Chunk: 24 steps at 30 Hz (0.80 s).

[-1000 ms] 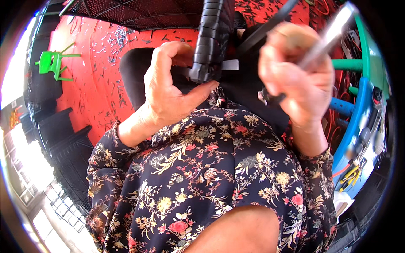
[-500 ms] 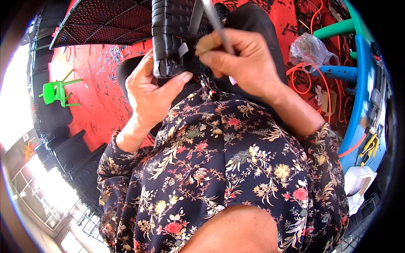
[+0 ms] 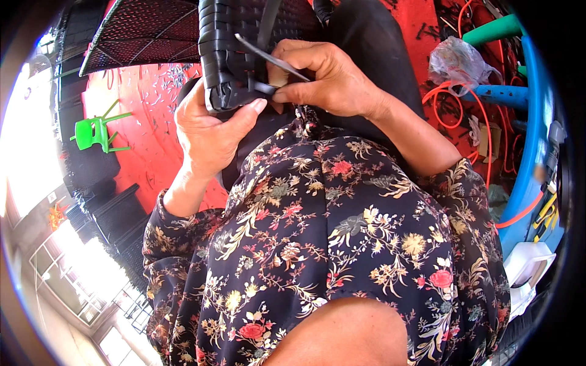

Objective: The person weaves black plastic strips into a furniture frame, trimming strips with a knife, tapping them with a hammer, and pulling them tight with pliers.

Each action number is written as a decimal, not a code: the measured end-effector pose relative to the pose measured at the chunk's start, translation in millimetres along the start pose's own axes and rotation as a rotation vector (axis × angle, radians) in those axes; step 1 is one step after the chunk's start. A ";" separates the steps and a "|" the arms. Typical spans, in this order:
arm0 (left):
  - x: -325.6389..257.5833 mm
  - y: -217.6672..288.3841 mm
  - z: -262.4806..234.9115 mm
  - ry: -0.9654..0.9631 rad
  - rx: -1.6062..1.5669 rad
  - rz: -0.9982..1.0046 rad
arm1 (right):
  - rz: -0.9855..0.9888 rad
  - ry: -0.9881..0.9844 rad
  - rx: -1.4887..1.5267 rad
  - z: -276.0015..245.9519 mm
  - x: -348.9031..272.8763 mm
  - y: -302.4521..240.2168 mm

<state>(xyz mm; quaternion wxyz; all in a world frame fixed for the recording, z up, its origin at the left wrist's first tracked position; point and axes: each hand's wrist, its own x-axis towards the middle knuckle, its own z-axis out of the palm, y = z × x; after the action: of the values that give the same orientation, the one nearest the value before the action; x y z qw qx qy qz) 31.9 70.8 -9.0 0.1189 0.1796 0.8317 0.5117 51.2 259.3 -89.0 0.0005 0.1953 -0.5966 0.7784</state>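
Observation:
A black woven wicker piece [image 3: 241,46] rises from the top of the view, its lower corner wrapped in flat black strips. My left hand [image 3: 210,128] grips that corner from below, thumb pressed against the weave. My right hand [image 3: 323,76] is closed on a thin grey metal tool [image 3: 268,58] whose tip lies against the woven strips, and pinches a loose strip end next to it. My flowered dark sleeves and blouse [image 3: 329,232] fill the lower middle.
A black mesh panel [image 3: 143,33] leans at the upper left over a red floor [image 3: 152,122] littered with strip cuttings. A small green chair [image 3: 94,131] stands far left. Orange cords [image 3: 455,100], a clear plastic bag [image 3: 458,58] and blue and green tubes [image 3: 506,94] lie at right.
The wicker piece has shifted left and lower in view. My right hand moved down and left with the tool, from raised in the air to pressing against the weave beside my left thumb.

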 end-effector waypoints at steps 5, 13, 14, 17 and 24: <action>-1.5 1.9 2.0 0.023 -0.002 -0.056 | 0.110 -0.142 0.209 -13.0 -3.1 4.8; 0.4 6.2 1.4 0.019 0.026 -0.064 | 0.072 -0.039 -0.081 -5.4 -2.2 -6.9; 0.8 6.4 0.7 0.011 0.037 -0.065 | 0.062 -0.035 -0.079 -7.4 -6.0 -4.1; 1.0 4.9 -0.7 0.000 0.034 -0.062 | 0.224 -0.018 0.099 -12.7 -10.1 0.5; 1.9 1.9 0.9 0.002 0.005 -0.015 | 0.016 0.043 -0.304 -6.2 -5.5 -11.9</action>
<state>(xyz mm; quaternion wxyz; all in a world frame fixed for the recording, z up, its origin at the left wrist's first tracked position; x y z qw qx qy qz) 30.8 73.1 -7.7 0.1215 0.1732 0.8343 0.5090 57.2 269.7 -80.9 0.0367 0.1713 -0.7089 0.6832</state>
